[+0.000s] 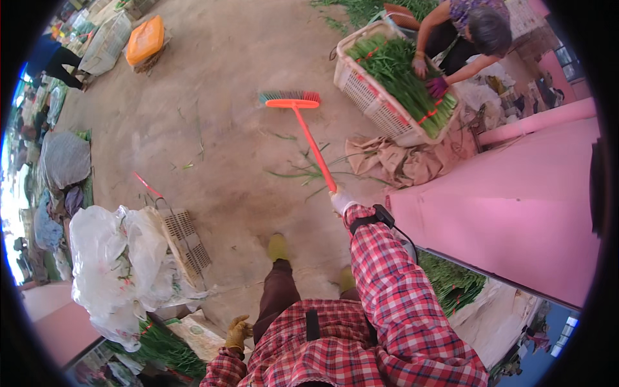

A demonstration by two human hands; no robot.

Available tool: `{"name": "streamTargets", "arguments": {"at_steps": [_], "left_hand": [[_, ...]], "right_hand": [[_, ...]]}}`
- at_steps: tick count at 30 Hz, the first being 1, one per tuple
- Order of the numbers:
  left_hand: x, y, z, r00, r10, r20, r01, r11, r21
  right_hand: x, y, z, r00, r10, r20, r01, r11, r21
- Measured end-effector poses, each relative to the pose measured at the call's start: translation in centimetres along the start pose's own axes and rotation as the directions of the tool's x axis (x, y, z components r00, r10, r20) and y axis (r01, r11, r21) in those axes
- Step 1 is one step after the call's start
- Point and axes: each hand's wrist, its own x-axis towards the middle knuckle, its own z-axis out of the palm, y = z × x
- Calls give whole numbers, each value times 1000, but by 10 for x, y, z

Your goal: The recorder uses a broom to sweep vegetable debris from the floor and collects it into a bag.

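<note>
My right hand (341,200), in a pale glove, grips the orange-red handle of a push broom (312,138), held out in front of me. The broom's orange head with green and red bristles lies at the floor, up the view from my hand. Long green leaf stalks (309,173) are scattered on the concrete floor beside and under the handle. My left hand (238,333), in a yellow-brown glove, hangs low by my left side with its fingers partly curled, and no object shows in it.
A co-worker handles bundled green stalks in a white plastic crate (382,109); crumpled tan cloth (406,159) lies below it. A pink wall (508,188) is at right. Plastic bags (109,271) and a tilted crate (186,242) stand left. Farther off are an orange container (145,41) and another person.
</note>
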Motion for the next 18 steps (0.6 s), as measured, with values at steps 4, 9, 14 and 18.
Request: {"name": "streamTargets", "arguments": {"at_steps": [4,9,14,18], "left_hand": [[8,51,-25,993,-55,100,61,997,-55],[28,38,-74,967,-243,78,243,970,3],[88,59,-74,943,-273,187,220,939,264],[91,125,-35,963,-217,160,144,917,372]], "right_hand": [[44,158,56,993,-43,-112,10,960,-280],[-204,148,37,921,270,280,-264,963,-60],[-334,97,-42,856,418,303,-506,795,335],[-287,141,-19,915,396,82,-399,851,342]]}}
